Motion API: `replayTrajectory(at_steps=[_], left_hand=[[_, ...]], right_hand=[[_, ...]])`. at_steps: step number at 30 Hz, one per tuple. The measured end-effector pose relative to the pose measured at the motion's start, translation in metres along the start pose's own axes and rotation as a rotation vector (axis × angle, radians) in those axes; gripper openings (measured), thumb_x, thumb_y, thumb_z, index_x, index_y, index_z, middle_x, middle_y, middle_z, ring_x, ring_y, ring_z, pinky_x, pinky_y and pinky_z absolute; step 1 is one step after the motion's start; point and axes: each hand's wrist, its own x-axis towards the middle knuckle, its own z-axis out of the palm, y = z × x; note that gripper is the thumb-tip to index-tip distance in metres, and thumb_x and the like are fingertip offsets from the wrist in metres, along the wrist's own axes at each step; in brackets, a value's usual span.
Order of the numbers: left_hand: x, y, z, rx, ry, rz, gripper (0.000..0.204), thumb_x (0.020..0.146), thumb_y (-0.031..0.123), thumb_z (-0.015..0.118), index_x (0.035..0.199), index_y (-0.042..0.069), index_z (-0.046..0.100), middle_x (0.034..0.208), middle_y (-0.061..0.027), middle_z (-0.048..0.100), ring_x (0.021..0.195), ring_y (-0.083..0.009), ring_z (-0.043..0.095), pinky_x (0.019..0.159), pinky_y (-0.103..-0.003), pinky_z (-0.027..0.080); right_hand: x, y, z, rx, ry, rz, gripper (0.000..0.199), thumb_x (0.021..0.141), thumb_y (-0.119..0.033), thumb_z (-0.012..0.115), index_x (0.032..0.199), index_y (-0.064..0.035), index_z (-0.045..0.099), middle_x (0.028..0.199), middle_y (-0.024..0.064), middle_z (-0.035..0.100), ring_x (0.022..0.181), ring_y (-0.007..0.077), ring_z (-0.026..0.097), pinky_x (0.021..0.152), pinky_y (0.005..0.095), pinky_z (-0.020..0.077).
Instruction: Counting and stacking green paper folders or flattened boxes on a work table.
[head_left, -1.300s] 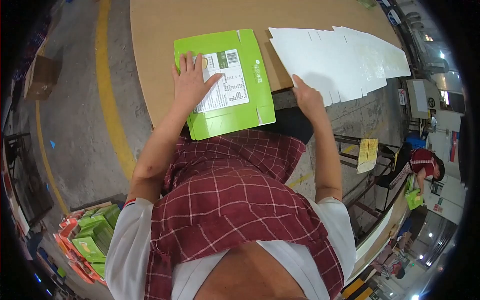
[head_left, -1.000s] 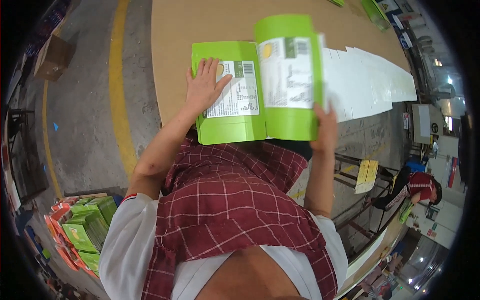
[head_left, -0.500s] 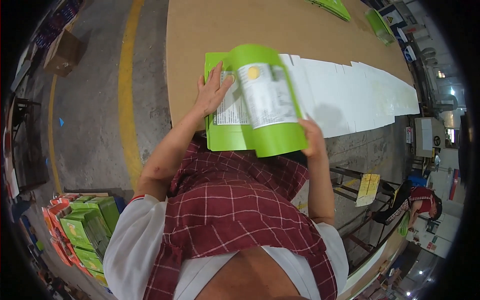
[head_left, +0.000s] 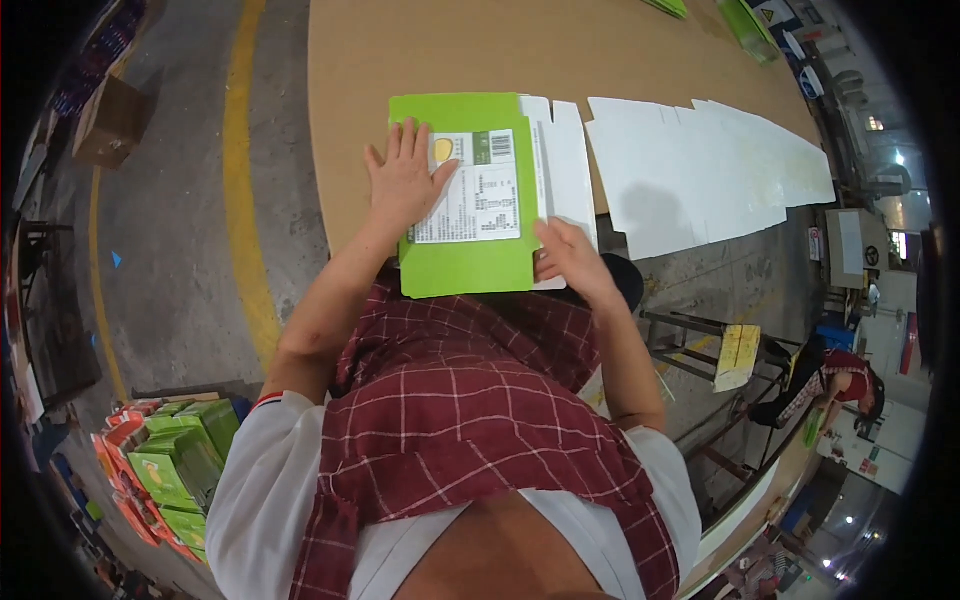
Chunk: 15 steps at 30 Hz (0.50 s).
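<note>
A flat green carton (head_left: 470, 270) with a white printed label panel lies at the near edge of the brown table, its panel folded down flat. My left hand (head_left: 402, 185) rests on its left side, palm down with the fingers spread. At the carton's lower right edge is my right hand (head_left: 574, 258), its thumb on top and its fingers curled against the edge. White cardboard flaps (head_left: 565, 170) stick out from beneath the green panel on the right.
Overlapping white cardboard blanks (head_left: 700, 180) fan out to the right across the brown table (head_left: 450, 45). Green and orange cartons (head_left: 175, 460) are stacked at lower left. A brown box (head_left: 112, 122) stands on the floor at far left. Another person (head_left: 845, 385) bends over at right.
The curled green panel has come down flat under my hands. My right hand has moved left and slightly down. A gap has opened between this carton and the white blanks.
</note>
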Motion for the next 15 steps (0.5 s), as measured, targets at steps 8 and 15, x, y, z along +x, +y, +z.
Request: replayTrajectory(at_steps=[8, 15], left_hand=[[0.001, 0.003, 0.0, 0.052, 0.048, 0.008, 0.068, 0.083, 0.053, 0.035, 0.127, 0.002, 0.032, 0.134, -0.0157, 0.03, 0.125, -0.0283, 0.025, 0.094, -0.06, 0.018], [0.004, 0.007, 0.004, 0.072, 0.026, 0.027, 0.068, 0.083, 0.053, 0.036, 0.128, 0.002, 0.032, 0.134, -0.0161, 0.03, 0.126, -0.0293, 0.024, 0.094, -0.059, 0.017]], right_hand=[[0.049, 0.032, -0.084, -0.408, 0.479, -0.599, 0.039, 0.091, -0.031, 0.035, 0.113, -0.0014, 0.049, 0.112, 0.0157, 0.051, 0.101, 0.0225, 0.048, 0.088, 0.031, 0.035], [0.086, -0.031, -0.033, -0.184, 0.126, -0.613, 0.061, 0.089, -0.043, 0.03, 0.133, -0.0012, 0.021, 0.138, 0.0129, 0.024, 0.128, 0.0221, 0.019, 0.104, 0.0331, 0.0162]])
